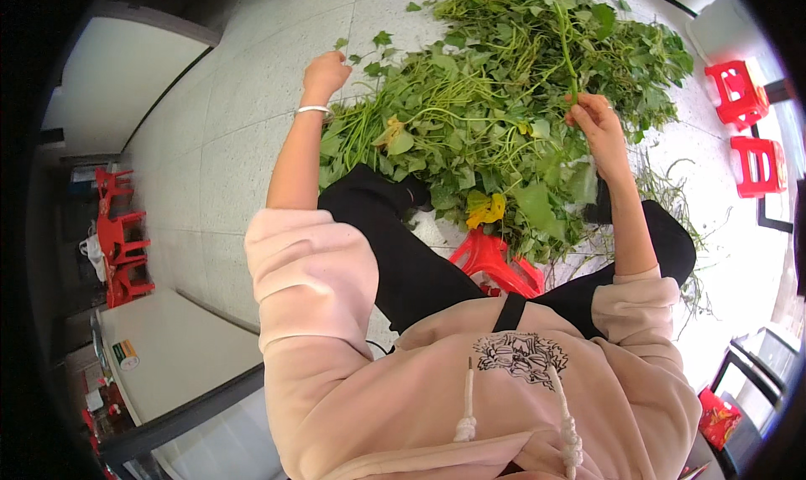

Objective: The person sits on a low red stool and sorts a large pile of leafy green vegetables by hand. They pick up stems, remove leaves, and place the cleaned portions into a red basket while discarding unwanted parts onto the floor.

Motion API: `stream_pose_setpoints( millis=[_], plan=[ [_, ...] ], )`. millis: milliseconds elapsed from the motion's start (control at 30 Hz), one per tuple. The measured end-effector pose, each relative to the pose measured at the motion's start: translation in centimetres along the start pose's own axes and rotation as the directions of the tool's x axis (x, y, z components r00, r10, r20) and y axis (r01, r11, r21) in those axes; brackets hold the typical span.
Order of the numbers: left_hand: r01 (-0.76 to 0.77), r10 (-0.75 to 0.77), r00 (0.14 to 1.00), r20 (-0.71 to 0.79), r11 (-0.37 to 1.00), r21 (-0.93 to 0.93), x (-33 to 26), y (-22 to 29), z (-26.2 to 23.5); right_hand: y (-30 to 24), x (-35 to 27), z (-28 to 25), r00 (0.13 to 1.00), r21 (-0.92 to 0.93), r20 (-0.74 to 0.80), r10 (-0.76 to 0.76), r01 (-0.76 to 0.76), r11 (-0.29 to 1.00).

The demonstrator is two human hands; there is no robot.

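A large heap of green leafy vines (470, 119) lies on the floor in front of me, reaching between my legs. My right hand (598, 127) pinches the lower end of a long green stem (568, 52), which rises away over the heap with leaves at its far end. Left of the heap, my left hand (326, 74) is held above the floor with its fingers curled together. A small green leaf (340, 43) shows just beyond those fingertips; I cannot tell whether they hold it. Several loose leaves (382, 39) lie nearby.
Between my legs is a red plastic stool (495, 266), with a yellow leaf (484, 209) at the heap's near edge. Thin stripped-looking stems (680, 203) are scattered at right. Red stools (739, 94) stand far right, red chairs (122, 237) far left, and a pale table (180, 354) lower left.
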State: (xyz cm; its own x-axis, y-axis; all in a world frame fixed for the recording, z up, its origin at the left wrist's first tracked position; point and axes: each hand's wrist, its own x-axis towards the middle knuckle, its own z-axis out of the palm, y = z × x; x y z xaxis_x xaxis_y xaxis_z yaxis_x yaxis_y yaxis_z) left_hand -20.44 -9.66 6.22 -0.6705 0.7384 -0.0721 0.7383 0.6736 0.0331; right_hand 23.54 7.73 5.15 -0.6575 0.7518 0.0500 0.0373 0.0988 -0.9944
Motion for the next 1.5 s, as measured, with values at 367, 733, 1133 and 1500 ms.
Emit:
stream_pose_setpoints(
  millis=[367, 733, 1133, 1500],
  plan=[
    [-0.289, 0.752, 0.653, 0.094, 0.362, -0.886, -14.2, 25.2, -2.1, -5.9, -1.1, 0.7, 0.996, 0.438, 0.01, 0.094, -0.089, 0.895],
    [-0.062, 0.707, 0.698, 0.113, 0.217, -0.974, -16.2, 27.9, -0.5, -4.4, -2.7, -2.1, 0.983, 0.589, 0.183, 0.002, -0.111, 0.8],
    [0.244, 0.533, 0.781, 0.325, 0.219, -0.945, -16.4, 28.4, -0.5, -2.9, -4.4, -1.3, 0.989, 0.134, 0.105, 0.1, -0.114, 0.984],
    [-0.638, 0.877, 0.448, 0.172, 0.449, -0.626, -13.8, 25.4, -0.3, -0.1, -3.8, -0.1, 0.927, -0.194, 0.328, 0.184, -0.125, 0.973]
  ],
)
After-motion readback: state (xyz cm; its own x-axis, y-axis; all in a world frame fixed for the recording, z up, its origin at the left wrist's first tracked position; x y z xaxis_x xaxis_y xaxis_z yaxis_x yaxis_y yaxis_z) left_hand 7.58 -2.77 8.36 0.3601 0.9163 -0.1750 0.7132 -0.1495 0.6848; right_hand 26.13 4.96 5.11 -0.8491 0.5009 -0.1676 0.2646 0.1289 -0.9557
